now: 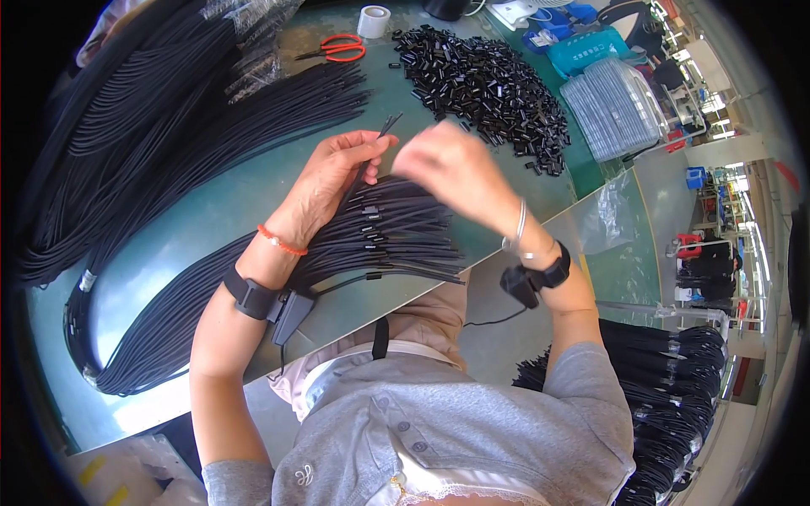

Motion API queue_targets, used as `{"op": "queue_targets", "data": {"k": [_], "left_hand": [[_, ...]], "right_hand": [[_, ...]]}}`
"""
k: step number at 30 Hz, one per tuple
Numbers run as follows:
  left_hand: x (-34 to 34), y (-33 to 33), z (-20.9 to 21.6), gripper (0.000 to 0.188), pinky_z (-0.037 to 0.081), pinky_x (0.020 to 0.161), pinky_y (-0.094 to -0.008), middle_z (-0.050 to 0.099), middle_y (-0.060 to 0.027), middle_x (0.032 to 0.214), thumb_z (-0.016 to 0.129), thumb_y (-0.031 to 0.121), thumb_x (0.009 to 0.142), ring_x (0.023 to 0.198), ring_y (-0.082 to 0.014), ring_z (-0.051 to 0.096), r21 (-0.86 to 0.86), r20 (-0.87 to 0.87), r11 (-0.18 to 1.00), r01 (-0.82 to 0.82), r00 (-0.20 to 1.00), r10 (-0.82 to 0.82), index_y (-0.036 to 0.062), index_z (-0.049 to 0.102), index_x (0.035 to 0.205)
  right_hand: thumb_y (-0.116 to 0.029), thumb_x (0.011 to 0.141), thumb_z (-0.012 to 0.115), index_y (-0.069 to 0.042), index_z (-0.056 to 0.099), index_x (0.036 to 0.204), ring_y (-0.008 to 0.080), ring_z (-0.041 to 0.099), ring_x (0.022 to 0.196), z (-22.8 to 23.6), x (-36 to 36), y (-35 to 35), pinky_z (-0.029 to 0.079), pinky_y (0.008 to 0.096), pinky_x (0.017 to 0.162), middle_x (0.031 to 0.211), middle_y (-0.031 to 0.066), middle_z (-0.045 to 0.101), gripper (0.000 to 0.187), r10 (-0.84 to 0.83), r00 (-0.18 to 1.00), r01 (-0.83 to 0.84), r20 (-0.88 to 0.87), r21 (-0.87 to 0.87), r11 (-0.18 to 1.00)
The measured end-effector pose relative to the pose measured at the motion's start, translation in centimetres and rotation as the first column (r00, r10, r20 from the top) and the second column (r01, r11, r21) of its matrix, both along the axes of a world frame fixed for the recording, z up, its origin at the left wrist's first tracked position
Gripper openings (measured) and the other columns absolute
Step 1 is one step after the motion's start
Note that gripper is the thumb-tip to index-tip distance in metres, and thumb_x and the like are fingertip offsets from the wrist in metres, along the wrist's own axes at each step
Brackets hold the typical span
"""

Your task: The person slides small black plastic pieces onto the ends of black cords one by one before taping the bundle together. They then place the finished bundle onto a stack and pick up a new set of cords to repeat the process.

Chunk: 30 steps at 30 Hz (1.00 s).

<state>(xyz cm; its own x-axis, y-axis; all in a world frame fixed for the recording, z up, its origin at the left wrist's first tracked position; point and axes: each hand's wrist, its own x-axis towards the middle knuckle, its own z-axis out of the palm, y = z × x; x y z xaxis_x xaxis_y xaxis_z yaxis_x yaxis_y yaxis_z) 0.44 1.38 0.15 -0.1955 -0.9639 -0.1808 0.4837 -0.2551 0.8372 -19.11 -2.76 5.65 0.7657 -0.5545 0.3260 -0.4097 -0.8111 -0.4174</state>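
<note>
My left hand [344, 165] is closed on a thin black cable [389, 125], with its split ends sticking up past the thumb and fingertips. Just to the right hovers my right hand [451, 162], its fingers curled and smeared by motion, so whatever they hold cannot be made out. Below both hands a spread of black cables [186, 308] lies on the green table [228, 181]. Several of these cables carry a small black sleeve [371, 228] near their ends. Beyond my right hand is a heap of small black tubular pieces [485, 84].
Another thick bundle of black cables [253, 118] fills the far left. Red-handled scissors [342, 48] and a white tape roll [373, 22] lie at the back. Stacked clear plastic boxes [612, 110] stand right of the heap. More bundled cables [675, 396] hang at lower right.
</note>
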Motion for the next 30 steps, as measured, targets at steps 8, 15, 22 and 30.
{"op": "queue_targets", "data": {"k": [8,15,22,30], "left_hand": [[-0.5,-0.2,0.3,0.022,0.044,0.067,-0.0215,0.060,0.0008,0.082,0.064,0.017,0.091,0.073,-0.0067,0.054,0.040,-0.017,0.998,-0.050,0.999,0.051,0.0003,0.062,0.106],[-0.5,-0.1,0.3,0.018,0.044,0.065,-0.0201,0.064,-0.0019,0.084,0.065,0.013,0.090,0.072,-0.0077,0.058,0.040,0.027,0.999,0.013,1.000,-0.015,0.0014,0.063,0.104],[-0.7,-0.1,0.3,0.015,0.045,0.062,-0.0193,0.066,-0.0035,0.081,0.069,0.009,0.087,0.069,-0.0082,0.060,-0.009,0.021,0.999,-0.037,0.999,0.037,0.0010,0.065,0.099],[-0.7,-0.1,0.2,0.016,0.044,0.062,-0.0191,0.066,-0.0024,0.081,0.070,0.011,0.085,0.067,-0.0069,0.057,-0.008,0.034,1.000,-0.017,0.999,0.017,0.0007,0.065,0.097]], "right_hand": [[-0.011,0.081,0.069,-0.005,0.068,0.093,0.0252,0.059,0.080,-4.3,-3.7,-7.6,0.049,0.0341,0.071,0.088,0.0083,0.065,0.013,-0.304,0.953,0.282,-0.007,-0.349,0.894],[-0.011,0.088,0.065,-0.005,0.064,0.106,0.0100,0.059,0.084,-3.4,-2.7,-6.7,0.048,0.0260,0.071,0.090,0.0027,0.065,0.019,-0.148,0.988,0.111,0.035,0.496,0.861],[-0.014,0.091,0.064,-0.005,0.065,0.108,0.0066,0.056,0.084,-0.8,-1.2,-5.1,0.047,0.0255,0.073,0.088,-0.0001,0.063,0.020,-0.062,0.964,-0.138,0.258,0.688,0.713],[-0.014,0.085,0.068,-0.008,0.067,0.094,0.0165,0.060,0.078,1.3,-0.7,-3.1,0.047,0.0298,0.073,0.083,0.0039,0.063,0.011,0.107,0.994,-0.107,0.007,0.151,0.983]]}}
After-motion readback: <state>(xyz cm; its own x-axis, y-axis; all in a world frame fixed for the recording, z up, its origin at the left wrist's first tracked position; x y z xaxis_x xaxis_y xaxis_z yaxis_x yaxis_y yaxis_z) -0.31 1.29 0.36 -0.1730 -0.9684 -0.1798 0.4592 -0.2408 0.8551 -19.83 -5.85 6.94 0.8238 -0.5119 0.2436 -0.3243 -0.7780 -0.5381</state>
